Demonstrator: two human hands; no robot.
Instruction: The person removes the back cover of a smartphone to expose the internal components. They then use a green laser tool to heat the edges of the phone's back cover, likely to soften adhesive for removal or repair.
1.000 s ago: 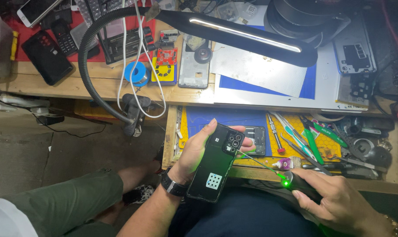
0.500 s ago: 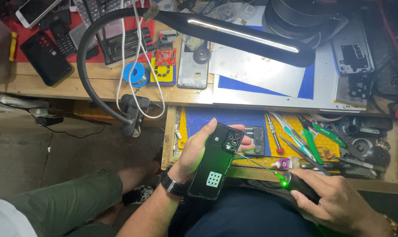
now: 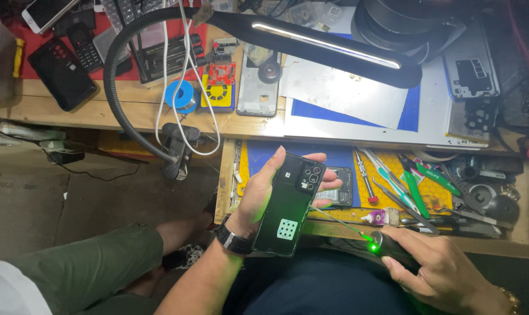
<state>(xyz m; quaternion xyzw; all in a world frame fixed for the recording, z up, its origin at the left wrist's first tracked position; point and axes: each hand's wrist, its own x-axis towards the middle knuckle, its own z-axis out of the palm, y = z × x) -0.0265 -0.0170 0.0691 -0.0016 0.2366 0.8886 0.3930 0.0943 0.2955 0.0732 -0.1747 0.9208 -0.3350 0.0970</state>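
Note:
My left hand (image 3: 263,195) grips a black smartphone (image 3: 289,204) back side up, with its camera cluster at the top and a small pale sticker near the bottom. My right hand (image 3: 442,274) is closed around a black pen-shaped tool (image 3: 391,248) with a green light glowing near its front. The tool's thin needle tip reaches up-left to the phone's right edge. Both hands hover over my lap, in front of an open wooden drawer (image 3: 509,242).
The drawer holds tweezers, green-handled tools (image 3: 415,189), a small glue bottle (image 3: 374,218) and a phone part on blue and yellow mats. Above, a workbench carries a black gooseneck lamp (image 3: 328,44), a blue tape roll (image 3: 181,95), phones and boards. Another person's green-trousered leg (image 3: 78,271) is at left.
None of note: the phone stays in my left hand and the lit tool's tip stays at its edge, with only slight shifts.

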